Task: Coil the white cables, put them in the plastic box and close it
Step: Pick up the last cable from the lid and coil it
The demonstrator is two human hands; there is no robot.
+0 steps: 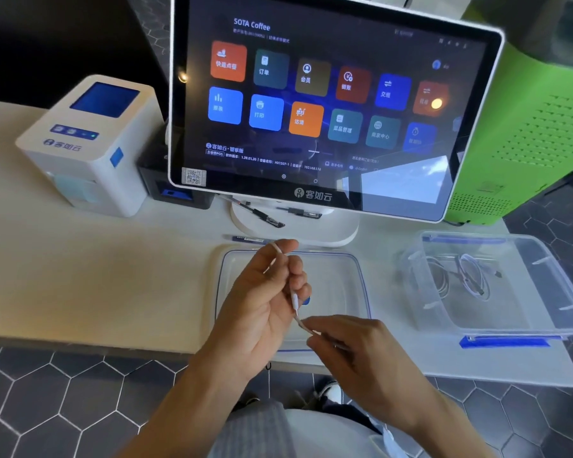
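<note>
Between the hands, a white cable (295, 300) runs from twelve to five o'clock — left hand (265, 302) pinches it, right hand (348, 345) pinches its end. Plastic box (543, 312) waits at three o'clock — nearer the right.

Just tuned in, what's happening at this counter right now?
A person is coiling a white cable: the left hand holds it looped through curled fingers while the right hand pinches its lower end. They work above the box lid, which lies flat on the counter. The open plastic box to the right already holds coiled cables.
</note>
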